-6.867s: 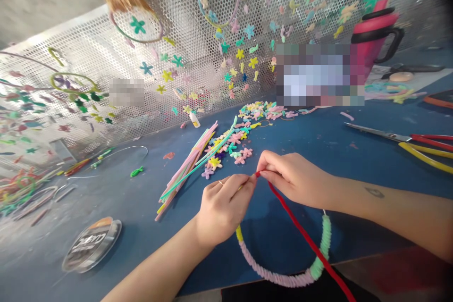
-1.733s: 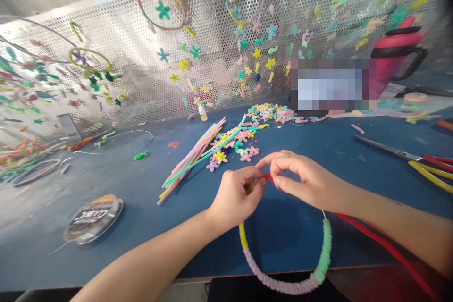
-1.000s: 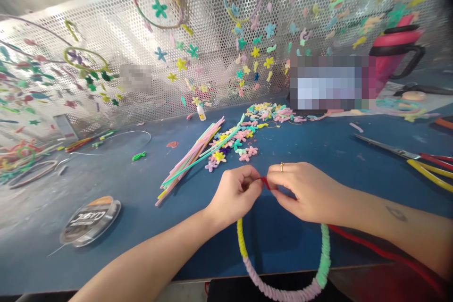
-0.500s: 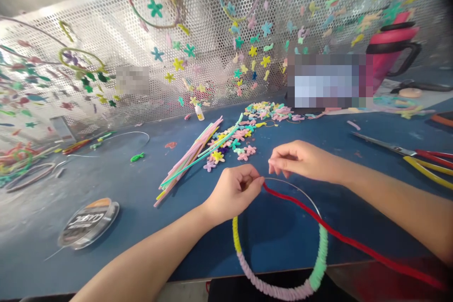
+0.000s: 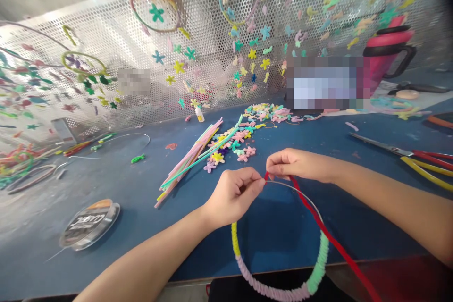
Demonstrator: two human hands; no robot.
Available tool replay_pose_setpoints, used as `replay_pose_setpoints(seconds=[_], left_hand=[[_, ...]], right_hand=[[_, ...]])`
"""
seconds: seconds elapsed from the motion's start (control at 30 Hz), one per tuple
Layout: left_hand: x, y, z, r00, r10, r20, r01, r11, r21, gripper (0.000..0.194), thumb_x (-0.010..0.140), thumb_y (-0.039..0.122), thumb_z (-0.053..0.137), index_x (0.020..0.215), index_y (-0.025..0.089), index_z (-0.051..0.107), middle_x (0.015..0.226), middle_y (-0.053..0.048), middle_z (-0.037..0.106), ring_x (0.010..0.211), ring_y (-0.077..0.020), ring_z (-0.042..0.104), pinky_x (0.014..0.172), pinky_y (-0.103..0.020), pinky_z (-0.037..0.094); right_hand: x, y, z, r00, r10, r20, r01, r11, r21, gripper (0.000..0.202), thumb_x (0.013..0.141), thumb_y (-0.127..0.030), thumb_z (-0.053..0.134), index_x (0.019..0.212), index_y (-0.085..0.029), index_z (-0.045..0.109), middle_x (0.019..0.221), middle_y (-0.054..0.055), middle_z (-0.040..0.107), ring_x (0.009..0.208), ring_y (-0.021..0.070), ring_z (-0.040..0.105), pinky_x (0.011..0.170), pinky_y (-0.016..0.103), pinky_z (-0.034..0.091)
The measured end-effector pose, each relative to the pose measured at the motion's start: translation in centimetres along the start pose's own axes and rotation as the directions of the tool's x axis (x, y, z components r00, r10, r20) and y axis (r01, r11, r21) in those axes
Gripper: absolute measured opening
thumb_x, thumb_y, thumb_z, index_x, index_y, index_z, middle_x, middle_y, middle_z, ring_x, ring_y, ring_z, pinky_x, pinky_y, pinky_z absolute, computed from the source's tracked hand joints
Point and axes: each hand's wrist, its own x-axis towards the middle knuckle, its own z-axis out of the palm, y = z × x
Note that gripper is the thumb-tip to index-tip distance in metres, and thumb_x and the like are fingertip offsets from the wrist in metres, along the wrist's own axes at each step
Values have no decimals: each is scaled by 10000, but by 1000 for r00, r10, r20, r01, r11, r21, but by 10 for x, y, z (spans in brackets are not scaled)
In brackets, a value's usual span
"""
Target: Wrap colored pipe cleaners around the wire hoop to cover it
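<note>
Between finger and thumb, my left hand (image 5: 238,196) pinches a wire hoop (image 5: 279,291) at its upper left, along with the start of a red pipe cleaner (image 5: 331,238). The hoop is wrapped in yellow, lilac and mint fuzzy stretches; its upper right arc is bare wire. My right hand (image 5: 295,164), just above that bare wire, is closed on the red pipe cleaner near its start. From there the red strand passes under the fingers and trails down to the lower right, in front of the hoop. The hoop's part behind my left fingers is hidden.
Loose pipe cleaners (image 5: 191,160) lie ahead, beside small fuzzy flowers (image 5: 244,141). A spool of line (image 5: 90,224) is at the left, scissors (image 5: 406,153) at the right. A pink tumbler (image 5: 385,56) stands behind. Fuzzy decorations hang on a perforated metal panel (image 5: 208,56).
My right hand, which was apart from the strand, has come down and taken hold of the red pipe cleaner, lifting it close to my left fingertips. My left hand keeps its pinch.
</note>
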Motion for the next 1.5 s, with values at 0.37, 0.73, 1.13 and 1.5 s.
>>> replay_pose_setpoints(seconds=[0.37, 0.73, 1.13, 1.5], left_hand=[[2, -4, 2, 998, -17, 61, 18, 1000, -19, 208, 864, 287, 425, 763, 132, 522, 557, 39, 373, 470, -50, 263, 441, -200, 202], [4, -9, 3, 997, -38, -74, 28, 991, -133, 233, 856, 329, 461, 730, 136, 496, 520, 50, 336, 468, -54, 252, 437, -205, 192], [5, -7, 2, 992, -125, -14, 119, 970, -211, 244, 818, 330, 517, 693, 121, 511, 508, 50, 375, 451, -37, 263, 415, -179, 188], [14, -7, 2, 944, -283, 170, 322, 905, -279, 300, 759, 368, 589, 612, 149, 448, 434, 81, 297, 381, -30, 214, 358, -182, 132]], right_hand=[[-20, -35, 17, 864, -378, -332, 69, 743, -666, 194, 871, -255, 440, 746, -187, 572, 723, 4, 597, 669, 122, 509, 617, 240, 337], [-39, -32, 46, 786, -618, -32, 75, 146, -986, 182, 809, -79, 421, 676, -182, 487, 598, 3, 480, 529, 135, 413, 522, 284, 237], [-34, -14, 72, 792, -610, 5, 38, 41, -998, 208, 723, -2, 382, 682, -175, 490, 601, 19, 473, 527, 155, 413, 502, 292, 234], [-32, -3, 81, 857, -516, -16, 48, 109, -993, 160, 760, -59, 432, 802, -182, 524, 670, 23, 560, 569, 156, 447, 512, 288, 236]])
